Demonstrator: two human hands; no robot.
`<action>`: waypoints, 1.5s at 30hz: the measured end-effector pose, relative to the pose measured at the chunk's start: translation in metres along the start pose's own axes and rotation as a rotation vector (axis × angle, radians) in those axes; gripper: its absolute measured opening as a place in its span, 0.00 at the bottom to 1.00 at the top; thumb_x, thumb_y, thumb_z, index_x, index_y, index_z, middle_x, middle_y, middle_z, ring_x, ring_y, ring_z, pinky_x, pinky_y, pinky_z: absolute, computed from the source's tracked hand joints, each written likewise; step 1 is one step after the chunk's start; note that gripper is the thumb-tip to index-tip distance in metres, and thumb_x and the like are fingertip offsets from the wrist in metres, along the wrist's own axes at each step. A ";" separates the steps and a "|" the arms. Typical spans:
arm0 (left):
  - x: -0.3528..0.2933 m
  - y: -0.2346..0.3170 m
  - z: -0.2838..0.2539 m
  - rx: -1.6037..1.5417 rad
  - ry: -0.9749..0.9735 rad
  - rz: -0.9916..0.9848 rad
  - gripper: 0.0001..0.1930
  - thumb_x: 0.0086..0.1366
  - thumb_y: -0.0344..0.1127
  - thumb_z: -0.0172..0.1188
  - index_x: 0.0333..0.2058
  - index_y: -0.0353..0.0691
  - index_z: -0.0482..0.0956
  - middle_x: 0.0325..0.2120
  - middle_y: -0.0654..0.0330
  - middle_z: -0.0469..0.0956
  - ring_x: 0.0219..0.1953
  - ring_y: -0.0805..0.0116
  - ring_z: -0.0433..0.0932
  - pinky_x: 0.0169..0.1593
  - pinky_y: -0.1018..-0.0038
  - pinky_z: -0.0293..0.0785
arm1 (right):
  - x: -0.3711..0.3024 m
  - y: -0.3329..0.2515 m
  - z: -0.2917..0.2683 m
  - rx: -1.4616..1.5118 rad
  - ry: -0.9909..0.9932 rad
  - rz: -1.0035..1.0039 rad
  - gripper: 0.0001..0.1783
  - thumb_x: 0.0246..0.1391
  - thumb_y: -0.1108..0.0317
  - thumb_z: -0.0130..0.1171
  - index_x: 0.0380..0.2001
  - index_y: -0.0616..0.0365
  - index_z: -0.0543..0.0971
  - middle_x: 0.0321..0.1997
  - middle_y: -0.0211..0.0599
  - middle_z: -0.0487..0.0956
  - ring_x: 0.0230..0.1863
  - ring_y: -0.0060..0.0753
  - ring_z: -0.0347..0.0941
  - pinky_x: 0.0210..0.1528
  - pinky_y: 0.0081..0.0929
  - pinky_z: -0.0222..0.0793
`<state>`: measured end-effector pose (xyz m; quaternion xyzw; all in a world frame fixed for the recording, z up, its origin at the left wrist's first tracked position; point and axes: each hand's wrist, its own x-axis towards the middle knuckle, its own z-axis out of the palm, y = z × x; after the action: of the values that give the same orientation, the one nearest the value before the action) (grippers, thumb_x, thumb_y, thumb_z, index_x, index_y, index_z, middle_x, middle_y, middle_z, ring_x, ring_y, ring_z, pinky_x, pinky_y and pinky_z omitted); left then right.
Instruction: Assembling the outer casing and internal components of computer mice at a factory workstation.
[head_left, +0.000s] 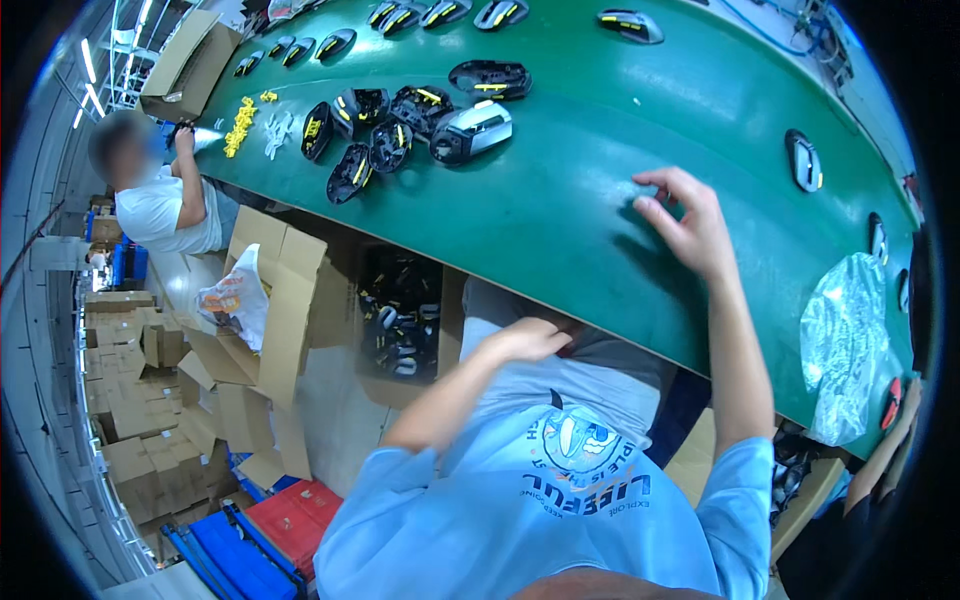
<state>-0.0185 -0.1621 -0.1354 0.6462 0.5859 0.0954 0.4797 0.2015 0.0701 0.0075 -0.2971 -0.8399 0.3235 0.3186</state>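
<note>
My right hand [685, 220] hovers over the green table [560, 220], thumb and forefinger apart and nothing between them. Low in my lap, by the table's front edge, lies my left hand [527, 340]; its fingers are mostly hidden. Left of my right hand, a grey-topped oval plastic housing [472, 133] sits beside several open black shells [390, 145] with yellow parts inside. Farther left are a pile of small yellow plastic pieces [240, 128] and some small whitish pieces [277, 133].
Several grey-and-black housings [500, 14] line the far edge. Another housing [803, 160] and a clear plastic bag [845, 345] lie at right. Below the front edge, a carton [400, 310] holds many black parts. Co-workers are at left [165, 190] and far right [900, 425].
</note>
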 end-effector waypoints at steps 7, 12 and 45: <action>0.088 -0.060 0.080 0.093 0.294 -0.153 0.21 0.77 0.50 0.55 0.52 0.39 0.86 0.49 0.41 0.85 0.53 0.45 0.83 0.59 0.54 0.77 | 0.001 0.021 0.016 0.094 -0.123 0.059 0.17 0.60 0.60 0.73 0.47 0.58 0.87 0.40 0.44 0.85 0.39 0.43 0.81 0.42 0.36 0.77; 0.152 -0.082 0.053 -0.004 0.108 -0.133 0.22 0.77 0.50 0.55 0.53 0.39 0.85 0.50 0.41 0.84 0.53 0.45 0.83 0.59 0.55 0.77 | 0.004 0.011 0.010 0.103 -0.142 0.008 0.16 0.54 0.61 0.77 0.44 0.54 0.88 0.45 0.37 0.88 0.44 0.44 0.84 0.48 0.41 0.79; 0.182 0.250 -0.167 0.053 -0.056 0.486 0.21 0.78 0.44 0.62 0.61 0.35 0.77 0.45 0.56 0.83 0.48 0.71 0.78 0.54 0.70 0.76 | -0.307 0.029 -0.241 -0.802 0.768 0.602 0.13 0.65 0.57 0.68 0.41 0.55 0.91 0.38 0.42 0.89 0.38 0.45 0.84 0.42 0.40 0.78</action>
<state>0.0869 0.1140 0.0553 0.7829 0.4020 0.1745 0.4417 0.5759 -0.0431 0.0230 -0.7118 -0.6012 -0.0708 0.3561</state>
